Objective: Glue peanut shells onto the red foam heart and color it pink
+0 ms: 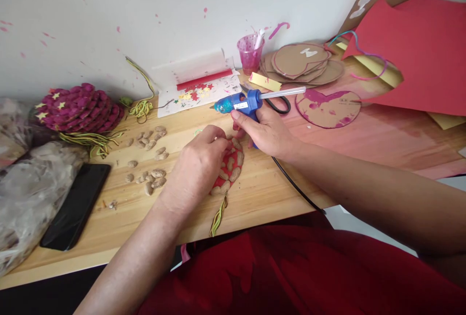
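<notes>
My right hand [267,133] is wrapped round a blue glue gun [240,104], its nozzle pointing left and a white glue stick jutting out to the right. My left hand [198,164] rests on a red disc [229,169] ringed with peanut shells, fingers curled and pressing at its top edge; what they pinch is hidden. A yellow-green yarn tail [218,218] hangs from the disc toward the table's front edge. The gun's black cord [294,186] runs off the table to the right.
Loose peanut shells [149,159] lie left of the disc. A black phone [74,206] and plastic bags [29,193] sit at the left. Behind are magenta shell discs [78,108], scissors [278,106], a pink cup [250,53], cardboard circles [302,62] and red paper [418,48].
</notes>
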A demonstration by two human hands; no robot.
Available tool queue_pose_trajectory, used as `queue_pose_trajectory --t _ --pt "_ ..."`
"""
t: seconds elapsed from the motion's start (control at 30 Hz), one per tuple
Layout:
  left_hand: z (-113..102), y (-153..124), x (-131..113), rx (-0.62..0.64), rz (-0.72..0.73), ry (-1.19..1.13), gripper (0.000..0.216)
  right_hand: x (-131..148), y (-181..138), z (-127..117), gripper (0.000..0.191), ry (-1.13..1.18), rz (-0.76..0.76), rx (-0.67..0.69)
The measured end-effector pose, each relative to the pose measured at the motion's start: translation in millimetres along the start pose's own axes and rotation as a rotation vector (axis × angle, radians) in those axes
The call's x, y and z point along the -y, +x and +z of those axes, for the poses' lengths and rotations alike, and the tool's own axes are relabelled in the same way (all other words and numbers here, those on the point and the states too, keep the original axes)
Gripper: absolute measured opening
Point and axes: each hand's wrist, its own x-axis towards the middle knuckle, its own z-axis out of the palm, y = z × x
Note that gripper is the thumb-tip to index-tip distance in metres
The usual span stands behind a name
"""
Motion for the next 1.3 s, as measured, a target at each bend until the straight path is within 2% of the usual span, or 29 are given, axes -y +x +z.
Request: queue_pose_trajectory --t 0.1,0.6,0.83,0.93,1.3 --pt "0.4 0.5 -1.5 -0.025 -0.034 -0.091 0.014 0.8 -0.2 -0.6 0.043 -0.007 0.002 0.001" --pt "2.2 -0.4 2.2 -0.014 -0.117 -0.245 0.014 2.5 -0.6 0.2 0.045 -0.014 0.0 -0.004" --pt "3.3 -1.3 0.2 0.003 -0.054 -0.114 0.02 3.5 -0.9 -0.1 0.045 -0.011 0.013 -0.006" --pt "3.2 -0.8 0.5 0.03 -0.02 0.012 0.02 3.1 -0.3 0.2 0.045 0.006 0.02 -0.004" --pt "-14.8 6.9 -0.9 0.016 0.049 0.342 0.023 3.1 0.1 0.1 0.042 0.066 0.046 0.016"
